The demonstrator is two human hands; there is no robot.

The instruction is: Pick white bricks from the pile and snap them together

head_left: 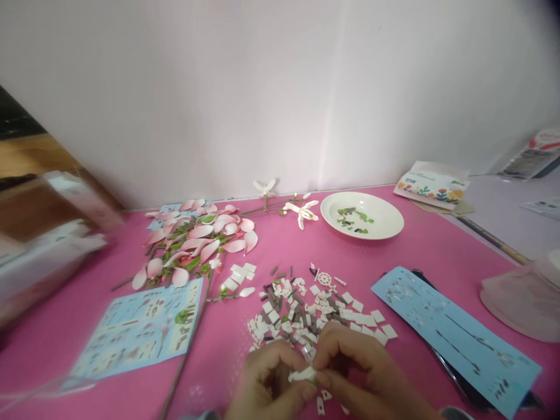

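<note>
At the bottom middle, my left hand (273, 382) and my right hand (359, 370) meet fingertip to fingertip. Pinched between them is a small white building-brick piece (303, 374); my fingers cover part of it. Just beyond, a loose pile of white, brown and green building bricks (306, 303) spreads over the pink tabletop (271, 251). A few white tiles (238, 276) lie in a group left of the pile. Further left is a heap of pink brick-built flower petals (205, 233) with green and brown stems.
Two blue instruction sheets, a left one (131, 332) and a right one (459, 338), flank the pile. A white plate (389, 224) holding green bits stands behind. White brick flowers (301, 213) lie near the wall. At right are a flowered packet (431, 185) and a translucent pink object (522, 297).
</note>
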